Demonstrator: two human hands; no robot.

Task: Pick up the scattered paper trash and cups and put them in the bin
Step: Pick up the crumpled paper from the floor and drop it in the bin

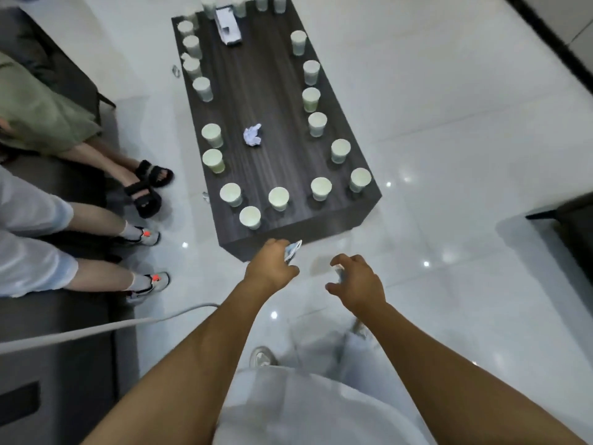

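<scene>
Hands low centre of frame: left hand (272, 263) pinches paper scrap (292, 250); right hand (356, 279) curls round small scrap, unclear. Cups (278, 198) ring surface (266, 91), paper ball (253, 135) mid-surface. Bin unseen. Collecting step; next, likely find bin, drop scraps.

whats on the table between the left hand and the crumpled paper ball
In the head view, paper cups: one at the near table edge and one just behind it stand between the left hand and the crumpled paper ball; beyond them, bare dark tabletop.
</scene>
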